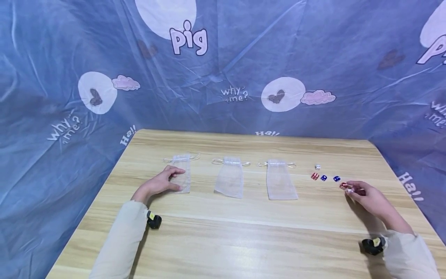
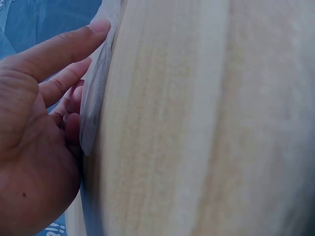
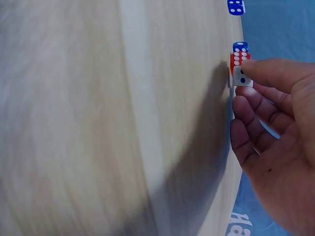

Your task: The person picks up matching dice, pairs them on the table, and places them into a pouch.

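Observation:
My left hand (image 1: 163, 180) rests on the leftmost white drawstring pouch (image 1: 183, 180), with thumb and fingers spread across the sheer fabric. In the left wrist view the thumb and fingertips touch that pouch (image 2: 96, 93). At the right side, my right hand (image 1: 370, 197) pinches a white die (image 3: 242, 77) between thumb and forefinger. Directly beside it lies a red die (image 1: 343, 186). In the right wrist view the red die (image 3: 236, 60) and a blue die (image 3: 240, 46) show behind the white one, partly hidden.
Two more sheer pouches, one in the middle (image 1: 230, 180) and one to its right (image 1: 280, 182), lie flat. Left of my right hand are another white die (image 1: 318, 167), a red die (image 1: 315, 176) and two blue dice (image 1: 324, 178). A printed blue cloth (image 1: 223, 112) hangs behind the wooden table (image 1: 237, 248).

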`<state>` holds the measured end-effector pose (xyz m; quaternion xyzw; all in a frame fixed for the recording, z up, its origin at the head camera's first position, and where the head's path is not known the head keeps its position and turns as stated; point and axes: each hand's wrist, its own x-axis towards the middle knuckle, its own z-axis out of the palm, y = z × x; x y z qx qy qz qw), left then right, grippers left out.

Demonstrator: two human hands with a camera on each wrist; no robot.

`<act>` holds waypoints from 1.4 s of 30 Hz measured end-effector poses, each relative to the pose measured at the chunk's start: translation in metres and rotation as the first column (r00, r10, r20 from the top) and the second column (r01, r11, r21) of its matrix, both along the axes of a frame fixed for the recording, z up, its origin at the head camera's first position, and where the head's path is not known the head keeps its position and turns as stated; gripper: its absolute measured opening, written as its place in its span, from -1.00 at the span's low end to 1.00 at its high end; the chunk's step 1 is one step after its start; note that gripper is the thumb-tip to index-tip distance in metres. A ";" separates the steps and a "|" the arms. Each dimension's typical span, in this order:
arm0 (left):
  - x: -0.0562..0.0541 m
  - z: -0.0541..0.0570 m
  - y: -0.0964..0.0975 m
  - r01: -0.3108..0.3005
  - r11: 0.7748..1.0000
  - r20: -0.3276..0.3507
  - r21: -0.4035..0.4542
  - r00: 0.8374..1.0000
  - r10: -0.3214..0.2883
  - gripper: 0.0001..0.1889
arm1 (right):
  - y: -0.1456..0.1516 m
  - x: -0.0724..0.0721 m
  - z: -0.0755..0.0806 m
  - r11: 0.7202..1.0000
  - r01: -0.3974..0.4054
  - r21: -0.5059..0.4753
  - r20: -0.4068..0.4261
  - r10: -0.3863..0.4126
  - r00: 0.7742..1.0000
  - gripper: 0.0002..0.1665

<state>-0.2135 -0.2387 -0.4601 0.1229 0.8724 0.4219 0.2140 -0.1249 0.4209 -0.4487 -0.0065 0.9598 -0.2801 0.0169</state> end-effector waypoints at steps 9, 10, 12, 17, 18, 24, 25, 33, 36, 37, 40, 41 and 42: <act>0.000 0.000 -0.001 0.003 1.000 0.024 0.013 1.000 -0.003 -0.30 | -0.002 0.011 0.015 1.000 -0.028 0.006 -0.118 0.028 0.993 -0.56; 0.000 0.001 0.000 0.003 1.000 0.029 0.020 1.000 -0.003 -0.30 | -0.004 0.011 0.017 0.999 -0.031 0.005 -0.130 0.032 0.991 -0.56; 0.000 0.002 0.000 0.004 0.999 0.036 0.033 0.999 -0.005 -0.29 | -0.009 0.012 0.024 0.999 -0.039 0.007 -0.139 0.040 0.990 -0.56; -0.001 0.000 -0.001 0.002 0.999 0.044 0.034 0.999 -0.004 -0.28 | -0.029 0.010 0.038 0.997 -0.080 0.011 -0.129 0.081 0.988 -0.58; -0.001 0.000 -0.002 0.001 1.000 0.045 0.031 0.999 -0.003 -0.28 | -0.034 0.010 0.041 0.996 -0.091 0.006 -0.126 0.091 0.988 -0.59; -0.003 0.001 -0.001 0.003 1.000 0.043 0.011 0.999 -0.004 -0.29 | -0.059 0.011 0.053 0.991 -0.134 0.009 -0.154 0.133 0.979 -0.63; -0.004 0.001 -0.001 0.004 1.000 0.040 0.008 0.999 -0.004 -0.30 | -0.064 0.011 0.054 0.990 -0.140 0.013 -0.163 0.140 0.977 -0.66; -0.005 0.001 -0.002 0.006 1.000 0.017 0.008 1.000 -0.006 -0.31 | -0.100 0.012 0.059 0.969 -0.245 -0.004 -0.258 0.236 0.937 -0.85; -0.005 0.002 -0.001 0.003 1.000 0.017 0.010 1.000 -0.003 -0.32 | -0.114 0.014 0.061 0.960 -0.279 0.002 -0.278 0.268 0.922 -0.80; -0.004 0.002 -0.001 0.005 1.000 0.015 0.009 1.000 -0.005 -0.32 | -0.119 0.014 0.062 0.957 -0.291 0.004 -0.280 0.280 0.918 -0.79; -0.004 0.001 0.000 0.004 1.000 0.003 0.008 1.000 -0.004 -0.32 | -0.133 0.015 0.064 0.944 -0.330 0.009 -0.275 0.319 0.907 -0.77; -0.004 0.001 0.000 0.004 1.000 0.000 0.009 1.000 -0.004 -0.32 | -0.137 0.015 0.065 0.940 -0.342 0.007 -0.274 0.331 0.903 -0.78; -0.004 0.000 0.000 0.004 1.000 -0.004 0.008 1.000 -0.004 -0.32 | -0.142 0.015 0.066 0.935 -0.354 0.008 -0.272 0.342 0.899 -0.79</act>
